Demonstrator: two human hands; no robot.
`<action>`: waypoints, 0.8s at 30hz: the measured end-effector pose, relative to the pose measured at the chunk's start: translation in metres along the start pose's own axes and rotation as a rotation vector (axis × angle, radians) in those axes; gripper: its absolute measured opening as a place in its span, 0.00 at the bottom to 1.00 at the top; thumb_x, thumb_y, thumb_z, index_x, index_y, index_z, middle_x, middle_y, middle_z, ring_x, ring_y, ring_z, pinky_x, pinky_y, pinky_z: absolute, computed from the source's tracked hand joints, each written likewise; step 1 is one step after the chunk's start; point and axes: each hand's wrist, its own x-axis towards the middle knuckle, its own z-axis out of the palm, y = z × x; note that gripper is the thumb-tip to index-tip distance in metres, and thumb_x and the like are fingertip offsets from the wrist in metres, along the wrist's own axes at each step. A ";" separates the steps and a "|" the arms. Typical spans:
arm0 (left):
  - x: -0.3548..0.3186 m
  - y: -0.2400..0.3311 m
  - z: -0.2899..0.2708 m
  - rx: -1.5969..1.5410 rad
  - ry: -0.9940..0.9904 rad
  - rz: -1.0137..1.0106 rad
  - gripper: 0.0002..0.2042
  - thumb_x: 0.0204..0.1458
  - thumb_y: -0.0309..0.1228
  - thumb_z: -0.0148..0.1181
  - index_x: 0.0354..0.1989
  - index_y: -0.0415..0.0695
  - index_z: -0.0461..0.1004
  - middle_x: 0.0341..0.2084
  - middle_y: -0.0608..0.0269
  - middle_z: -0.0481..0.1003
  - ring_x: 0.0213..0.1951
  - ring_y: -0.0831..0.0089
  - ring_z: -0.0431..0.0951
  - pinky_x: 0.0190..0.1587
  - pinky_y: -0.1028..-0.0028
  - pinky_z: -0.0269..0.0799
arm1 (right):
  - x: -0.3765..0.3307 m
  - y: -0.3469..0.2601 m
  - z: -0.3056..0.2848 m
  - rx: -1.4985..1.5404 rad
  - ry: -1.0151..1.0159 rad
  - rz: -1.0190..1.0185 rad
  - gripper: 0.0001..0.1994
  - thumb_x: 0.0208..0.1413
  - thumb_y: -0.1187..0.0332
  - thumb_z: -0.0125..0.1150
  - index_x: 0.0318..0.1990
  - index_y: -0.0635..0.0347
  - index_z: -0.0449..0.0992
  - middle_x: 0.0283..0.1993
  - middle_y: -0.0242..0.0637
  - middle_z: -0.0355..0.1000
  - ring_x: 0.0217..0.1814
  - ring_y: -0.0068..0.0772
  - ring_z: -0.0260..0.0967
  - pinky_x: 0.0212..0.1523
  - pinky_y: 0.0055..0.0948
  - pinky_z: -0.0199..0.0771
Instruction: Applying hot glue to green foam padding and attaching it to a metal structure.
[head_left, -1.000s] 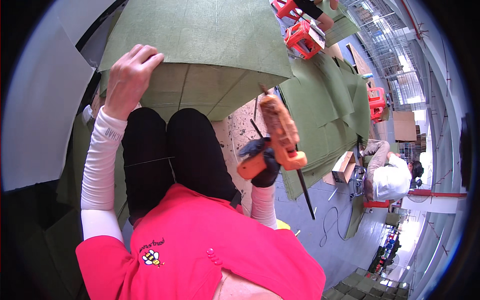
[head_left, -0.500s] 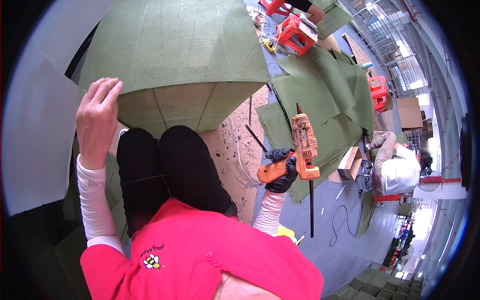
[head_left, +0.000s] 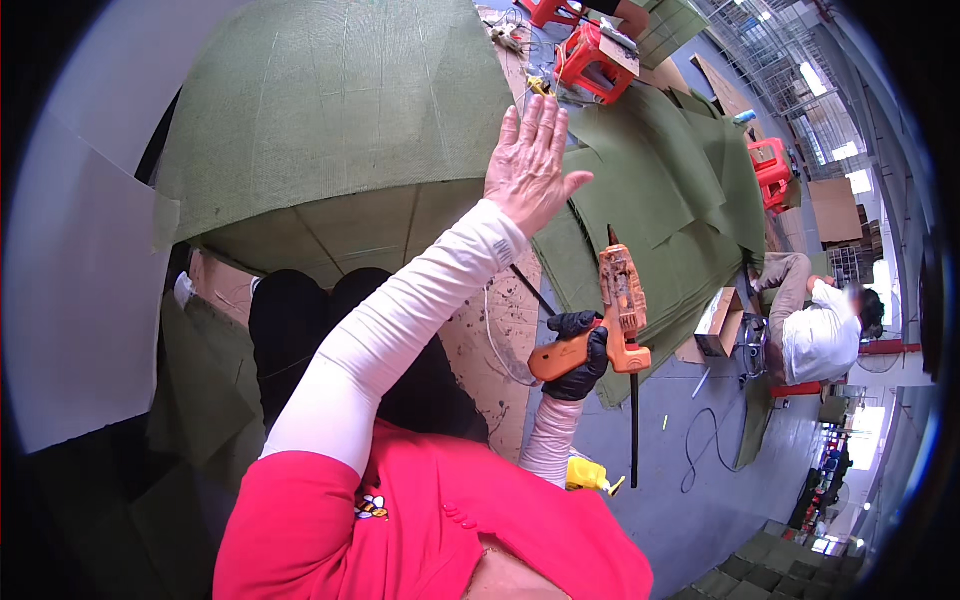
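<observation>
A large box-like piece covered in green woven sheet (head_left: pixel 340 100) stands in front of my knees, with its side panel turned toward me. My bare left hand (head_left: pixel 530 172) reaches across to its right edge, fingers stretched out and holding nothing; whether the palm touches the piece I cannot tell. In a black glove, my right hand (head_left: pixel 580 365) grips the handle of an orange hot glue gun (head_left: pixel 622 290). The gun's dark nozzle points away from me, and a long black glue stick (head_left: pixel 634 430) sticks out of its rear end.
Stacked green sheets (head_left: pixel 660 190) lie to the right on the floor. Beyond are red stools (head_left: pixel 597 62) and a cardboard box (head_left: pixel 719 322) near a seated co-worker (head_left: pixel 820 335). A yellow bottle (head_left: pixel 588 474) is by my right forearm; a dark cable (head_left: pixel 688 455) lies on the floor.
My left hand has swung from the left side of the green piece across to its right edge. My right hand still holds the glue gun in nearly the same place.
</observation>
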 end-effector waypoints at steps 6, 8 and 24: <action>-0.012 -0.005 -0.011 0.120 0.001 -0.121 0.46 0.57 0.68 0.39 0.71 0.37 0.53 0.71 0.47 0.54 0.74 0.58 0.47 0.75 0.53 0.31 | -0.004 -0.002 -0.004 0.087 -0.035 0.041 0.20 0.61 0.56 0.51 0.48 0.66 0.70 0.43 0.45 0.73 0.45 0.43 0.71 0.51 0.41 0.70; -0.016 -0.005 -0.015 0.118 0.013 -0.060 0.47 0.57 0.68 0.39 0.71 0.38 0.53 0.70 0.48 0.56 0.74 0.59 0.48 0.75 0.54 0.31 | -0.007 -0.003 -0.003 0.046 -0.040 0.045 0.20 0.61 0.56 0.52 0.48 0.65 0.70 0.42 0.44 0.73 0.44 0.42 0.71 0.52 0.42 0.70; -0.085 -0.024 -0.066 -0.004 0.100 -0.172 0.49 0.49 0.63 0.57 0.72 0.37 0.52 0.73 0.49 0.50 0.75 0.59 0.43 0.75 0.54 0.31 | 0.024 -0.013 0.055 0.174 -0.303 -0.073 0.17 0.63 0.61 0.50 0.52 0.64 0.68 0.48 0.42 0.70 0.52 0.41 0.69 0.59 0.50 0.67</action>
